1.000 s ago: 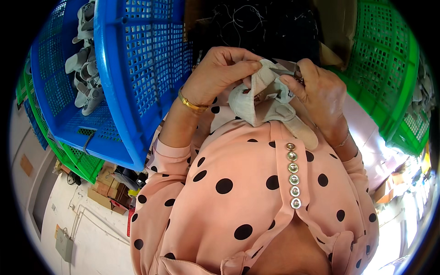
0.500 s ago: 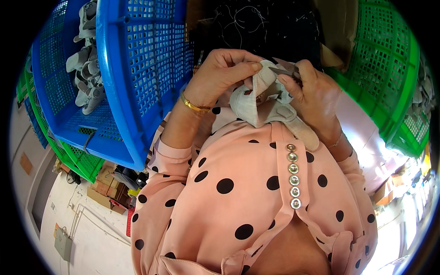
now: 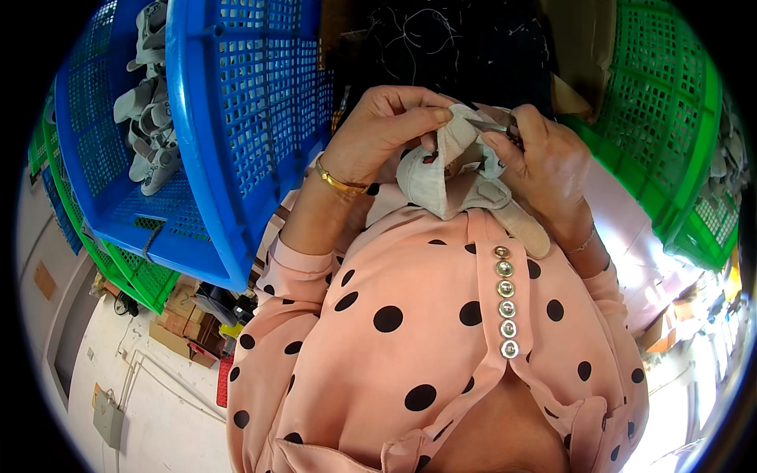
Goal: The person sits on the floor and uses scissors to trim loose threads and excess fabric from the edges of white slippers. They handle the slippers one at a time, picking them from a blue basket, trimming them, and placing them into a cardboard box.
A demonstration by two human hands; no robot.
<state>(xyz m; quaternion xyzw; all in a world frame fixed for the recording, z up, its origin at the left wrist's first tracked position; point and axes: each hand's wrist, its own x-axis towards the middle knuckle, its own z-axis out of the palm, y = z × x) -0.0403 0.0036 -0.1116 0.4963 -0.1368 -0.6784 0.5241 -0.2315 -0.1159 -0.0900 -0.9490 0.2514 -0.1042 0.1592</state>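
Off-white shoe (image 3: 423, 181) in front of the blouse (image 3: 434, 272): keeps its edge pinched in the left hand (image 3: 386, 130), metal blade (image 3: 490, 125) gripped in the right hand (image 3: 552, 155) beside it, barely shifts, so seemingly stays on the same spot.

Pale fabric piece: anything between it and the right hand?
Just the metal blade held in the right hand, its tip at the upper edge of the pale fabric piece. Nothing else visible.
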